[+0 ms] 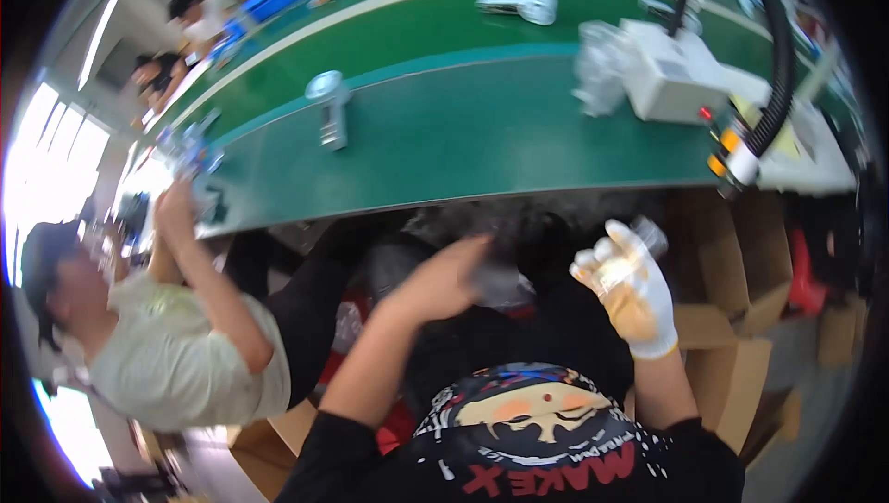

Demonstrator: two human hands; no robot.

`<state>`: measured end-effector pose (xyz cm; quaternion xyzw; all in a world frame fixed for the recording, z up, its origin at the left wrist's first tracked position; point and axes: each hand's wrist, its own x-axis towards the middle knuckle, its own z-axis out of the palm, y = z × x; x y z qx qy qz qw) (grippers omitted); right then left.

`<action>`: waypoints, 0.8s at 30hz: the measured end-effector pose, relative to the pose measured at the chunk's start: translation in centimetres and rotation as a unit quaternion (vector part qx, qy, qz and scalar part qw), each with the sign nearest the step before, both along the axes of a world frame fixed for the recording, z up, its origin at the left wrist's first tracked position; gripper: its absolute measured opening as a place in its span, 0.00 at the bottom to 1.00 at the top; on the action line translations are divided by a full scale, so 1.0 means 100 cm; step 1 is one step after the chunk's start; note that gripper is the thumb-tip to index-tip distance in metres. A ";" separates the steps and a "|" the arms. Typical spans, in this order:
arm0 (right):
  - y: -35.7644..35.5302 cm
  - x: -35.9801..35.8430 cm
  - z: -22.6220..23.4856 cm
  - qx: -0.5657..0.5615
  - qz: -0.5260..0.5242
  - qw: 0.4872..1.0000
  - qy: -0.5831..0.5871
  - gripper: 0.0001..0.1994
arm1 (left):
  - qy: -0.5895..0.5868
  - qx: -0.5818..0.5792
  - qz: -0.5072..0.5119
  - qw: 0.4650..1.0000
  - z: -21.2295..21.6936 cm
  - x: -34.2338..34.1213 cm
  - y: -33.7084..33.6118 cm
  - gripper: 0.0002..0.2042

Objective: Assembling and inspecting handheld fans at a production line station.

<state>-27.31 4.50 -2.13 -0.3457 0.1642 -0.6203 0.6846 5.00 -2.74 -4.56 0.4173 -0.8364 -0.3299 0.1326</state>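
Note:
My bare left hand (443, 279) is over my lap, below the table's front edge. Motion smears its fingers, so I cannot make out their grip. Beside its fingertips is a crumpled piece of clear plastic (505, 288); whether they touch is unclear. My right hand (633, 299), in a white glove with a yellowish palm, is turned palm up with its fingers curled. A small clear plastic piece (652, 236) sticks out past those fingers, its far part blurred. On the green table (435, 132) lies a white round-headed device with a handle (331, 112).
A similar white device (526, 8) lies farther back on the green belt. At the right stand a white box-shaped machine (671, 77) and a black corrugated hose (782, 49). Cardboard boxes (732, 262) are by my right arm. A co-worker (185, 345) sits close on my left.

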 end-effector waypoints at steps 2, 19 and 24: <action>-0.009 -0.016 0.006 -0.017 -0.023 0.998 -0.061 0.34 | -0.003 0.103 0.040 0.994 0.072 0.004 -0.011 0.25; 0.002 -0.064 0.034 0.066 0.000 0.986 -0.155 0.35 | -0.128 -0.027 0.412 0.902 0.154 0.138 -0.292 0.31; -0.006 -0.099 0.066 0.079 -0.193 0.950 0.234 0.32 | -0.206 -0.025 0.409 0.889 0.141 0.168 -0.284 0.26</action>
